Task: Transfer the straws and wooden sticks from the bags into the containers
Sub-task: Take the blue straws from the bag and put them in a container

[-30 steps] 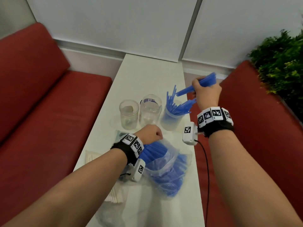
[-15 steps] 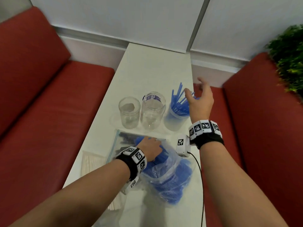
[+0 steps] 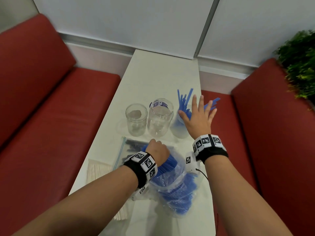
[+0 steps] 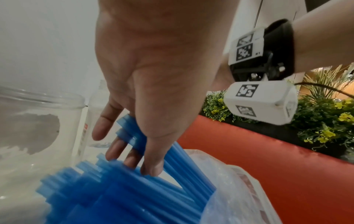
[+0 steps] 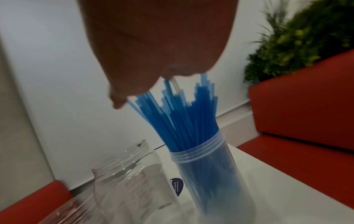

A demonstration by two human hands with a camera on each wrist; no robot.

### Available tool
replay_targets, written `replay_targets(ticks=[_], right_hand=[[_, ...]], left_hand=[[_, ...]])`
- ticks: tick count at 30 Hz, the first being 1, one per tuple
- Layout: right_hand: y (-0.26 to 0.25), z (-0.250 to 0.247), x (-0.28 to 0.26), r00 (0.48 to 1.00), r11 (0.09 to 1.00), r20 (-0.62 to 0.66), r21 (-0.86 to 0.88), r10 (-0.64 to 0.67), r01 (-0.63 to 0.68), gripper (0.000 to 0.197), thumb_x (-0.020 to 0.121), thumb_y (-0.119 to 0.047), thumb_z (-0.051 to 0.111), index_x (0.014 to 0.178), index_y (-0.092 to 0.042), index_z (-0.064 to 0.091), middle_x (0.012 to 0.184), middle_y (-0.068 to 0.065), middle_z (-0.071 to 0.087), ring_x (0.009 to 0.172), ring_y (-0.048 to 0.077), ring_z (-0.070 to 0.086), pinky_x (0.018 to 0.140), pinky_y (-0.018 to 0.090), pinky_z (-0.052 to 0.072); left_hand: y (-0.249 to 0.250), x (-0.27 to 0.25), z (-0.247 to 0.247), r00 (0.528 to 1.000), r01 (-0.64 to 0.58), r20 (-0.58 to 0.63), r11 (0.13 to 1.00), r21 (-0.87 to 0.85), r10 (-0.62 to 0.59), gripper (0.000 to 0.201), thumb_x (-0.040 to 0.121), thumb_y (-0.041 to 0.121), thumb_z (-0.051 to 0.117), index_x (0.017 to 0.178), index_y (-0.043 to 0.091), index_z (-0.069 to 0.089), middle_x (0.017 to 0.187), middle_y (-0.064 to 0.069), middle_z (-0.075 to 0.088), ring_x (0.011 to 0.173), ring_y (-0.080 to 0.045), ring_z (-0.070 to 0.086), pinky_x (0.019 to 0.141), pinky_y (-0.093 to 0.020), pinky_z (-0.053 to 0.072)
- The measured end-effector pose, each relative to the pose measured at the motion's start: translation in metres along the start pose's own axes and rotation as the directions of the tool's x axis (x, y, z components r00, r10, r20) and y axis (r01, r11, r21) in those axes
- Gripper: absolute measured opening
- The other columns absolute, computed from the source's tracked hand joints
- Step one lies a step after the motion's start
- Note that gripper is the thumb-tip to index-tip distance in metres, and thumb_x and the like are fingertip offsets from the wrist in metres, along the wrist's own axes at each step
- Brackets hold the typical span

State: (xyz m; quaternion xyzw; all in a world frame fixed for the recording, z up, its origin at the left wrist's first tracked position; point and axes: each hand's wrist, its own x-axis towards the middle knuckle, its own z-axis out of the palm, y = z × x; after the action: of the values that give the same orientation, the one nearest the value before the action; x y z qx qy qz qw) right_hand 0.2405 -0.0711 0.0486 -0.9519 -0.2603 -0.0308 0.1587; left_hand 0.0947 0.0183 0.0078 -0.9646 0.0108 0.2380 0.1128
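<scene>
Right hand (image 3: 198, 118), fingers spread and straight, holds nothing and rests against the tops of the blue straws (image 5: 184, 115) standing in the frosted container (image 5: 208, 174) at the table's (image 3: 158, 77) right edge. Left hand (image 3: 157, 153) reaches into the mouth of the clear bag (image 3: 177, 188), thumb and fingers (image 4: 151, 159) curled round a bunch of bagged straws (image 4: 134, 189). Two clear jars (image 3: 136, 119) (image 3: 160, 119) stand left of the container. A zip bag of dark straws (image 3: 134, 147) lies under the left hand; the wooden sticks (image 3: 98, 171) lie at the table's left edge, untouched.

Risks, as judged: the straws fan well above the rim, and several lean out past the table edge, so a sideways push from the open palm could tip the container or flick straws onto the red seat (image 3: 219, 106). The bag is slack and unanchored; a one-handed pull may drag it along or spill loose straws.

Writing: the middle jar bears a dark blue label (image 5: 177, 188) with white print, too small and blurred to read; the wristbands carry square coded markers only.
</scene>
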Motion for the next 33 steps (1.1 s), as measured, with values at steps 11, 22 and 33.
replay_targets(ticks=[11,22,33], right_hand=[[-0.014,-0.003,-0.094,0.874,0.87,0.424,0.494,-0.238,-0.003,0.056,0.085,-0.006,0.064,0.138,-0.021,0.058,0.131,0.003,0.067,0.118,0.014,0.061,0.104,0.031,0.048],[-0.031,0.027,-0.114,0.955,0.73,0.294,0.661,-0.037,-0.175,0.029,0.093,-0.011,0.062,0.066,-0.022,0.058,0.059,-0.007,0.064,0.059,0.01,0.057,0.064,0.029,0.046],[-0.051,-0.049,-0.098,0.998,0.343,0.023,0.939,0.053,-0.04,0.031,0.091,-0.036,0.069,0.069,-0.016,0.061,0.056,0.0,0.054,0.053,0.016,0.05,0.058,0.03,0.046]], left_hand=[[-0.01,-0.029,-0.05,0.994,0.071,0.087,0.99,-0.121,-0.061,0.023,0.098,0.014,0.049,0.116,0.012,0.064,0.115,-0.002,0.064,0.107,-0.021,0.061,0.075,-0.031,0.04],[-0.025,-0.082,-0.117,0.958,-0.047,-0.286,0.967,-0.249,-0.027,0.027,0.087,0.007,0.061,0.114,0.009,0.059,0.103,-0.01,0.062,0.092,-0.027,0.063,0.069,-0.033,0.046],[-0.038,-0.073,-0.085,0.76,-0.212,-0.411,0.406,-0.889,-0.503,0.029,0.101,0.022,0.042,0.113,0.01,0.066,0.098,-0.005,0.068,0.095,-0.022,0.063,0.083,-0.034,0.049]])
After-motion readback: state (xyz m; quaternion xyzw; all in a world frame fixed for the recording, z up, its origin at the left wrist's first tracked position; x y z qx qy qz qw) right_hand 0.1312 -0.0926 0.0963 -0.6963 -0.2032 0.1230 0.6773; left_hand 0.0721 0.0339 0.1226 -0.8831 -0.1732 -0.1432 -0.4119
